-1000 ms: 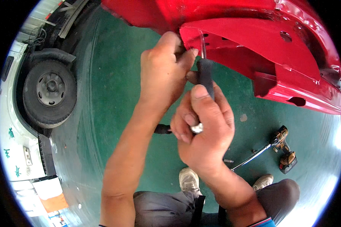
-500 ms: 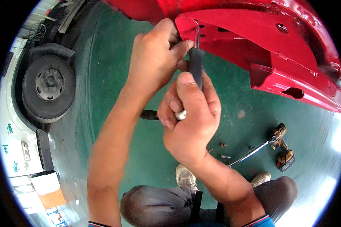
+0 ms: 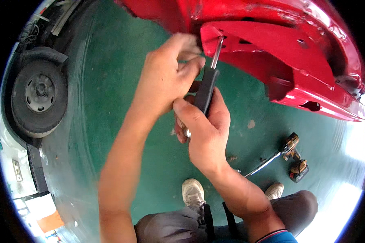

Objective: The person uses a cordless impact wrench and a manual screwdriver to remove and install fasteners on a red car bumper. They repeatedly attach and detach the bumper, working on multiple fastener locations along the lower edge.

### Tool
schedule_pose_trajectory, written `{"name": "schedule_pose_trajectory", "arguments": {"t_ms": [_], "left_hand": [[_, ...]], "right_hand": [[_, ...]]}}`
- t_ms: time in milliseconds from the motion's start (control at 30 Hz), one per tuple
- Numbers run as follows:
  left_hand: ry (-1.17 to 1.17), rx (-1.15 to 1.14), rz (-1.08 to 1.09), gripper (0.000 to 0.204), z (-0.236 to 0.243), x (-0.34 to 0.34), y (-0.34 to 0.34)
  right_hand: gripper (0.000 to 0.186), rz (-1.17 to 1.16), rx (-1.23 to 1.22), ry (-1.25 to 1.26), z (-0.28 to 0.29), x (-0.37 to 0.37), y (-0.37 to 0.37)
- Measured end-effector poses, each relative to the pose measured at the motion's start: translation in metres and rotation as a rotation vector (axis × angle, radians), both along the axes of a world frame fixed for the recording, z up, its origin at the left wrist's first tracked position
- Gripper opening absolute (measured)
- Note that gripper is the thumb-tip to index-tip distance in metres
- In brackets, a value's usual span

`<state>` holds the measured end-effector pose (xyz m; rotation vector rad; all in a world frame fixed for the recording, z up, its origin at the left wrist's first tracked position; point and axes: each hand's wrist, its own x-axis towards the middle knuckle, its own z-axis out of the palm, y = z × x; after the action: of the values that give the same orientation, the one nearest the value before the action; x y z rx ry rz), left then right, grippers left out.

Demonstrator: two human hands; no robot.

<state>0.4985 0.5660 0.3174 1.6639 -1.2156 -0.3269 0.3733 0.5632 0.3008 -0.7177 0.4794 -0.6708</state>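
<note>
My right hand (image 3: pixel 205 125) is closed round the black handle of a screwdriver (image 3: pixel 207 89). Its bare metal shaft slants up and away, and the tip meets a hole near the left end of a red metal body panel (image 3: pixel 267 38). A small shiny end, perhaps of the same tool, shows under the curled fingers of that hand. My left hand (image 3: pixel 170 69) is beside the panel's left edge, its thumb close to the shaft. Motion smears the left fingers, so whether they touch the panel or hold anything is hidden.
On the green floor (image 3: pixel 158 162) at the right lies a cordless impact wrench (image 3: pixel 295 156), with a long metal bar (image 3: pixel 263 164) beside it. Small parts (image 3: pixel 231 158) lie near my right forearm. A white vehicle's wheel (image 3: pixel 40 89) stands at the left.
In the view, the red panel has shifted slightly down and right. The screwdriver now leans more, its handle lower and left. My left hand has come a little away from the panel edge.
</note>
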Motion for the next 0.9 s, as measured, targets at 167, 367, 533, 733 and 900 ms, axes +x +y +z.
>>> {"name": "schedule_pose_trajectory", "arguments": {"t_ms": [167, 367, 533, 733, 900], "left_hand": [[0.236, 0.148, 0.011, 0.019, -0.010, -0.015, -0.014], [0.709, 0.002, 0.150, 0.027, -0.026, -0.030, -0.030], [0.755, -0.246, 0.202, 0.026, -0.038, -0.040, -0.038], [0.738, -0.393, 0.245, 0.028, -0.037, -0.044, -0.046], [0.708, -0.505, 0.229, 0.030, -0.031, -0.043, -0.045]], "right_hand": [[0.029, 0.096, -0.283, 0.190, -0.017, -0.030, -0.021], [0.035, 0.480, -0.467, 0.305, -0.058, -0.098, -0.054], [0.034, 0.641, -0.246, 0.384, -0.156, -0.151, -0.094], [0.030, 0.431, -0.365, 0.766, -0.227, -0.156, -0.091], [0.027, 0.367, -0.440, 0.861, -0.241, -0.142, -0.098]]}}
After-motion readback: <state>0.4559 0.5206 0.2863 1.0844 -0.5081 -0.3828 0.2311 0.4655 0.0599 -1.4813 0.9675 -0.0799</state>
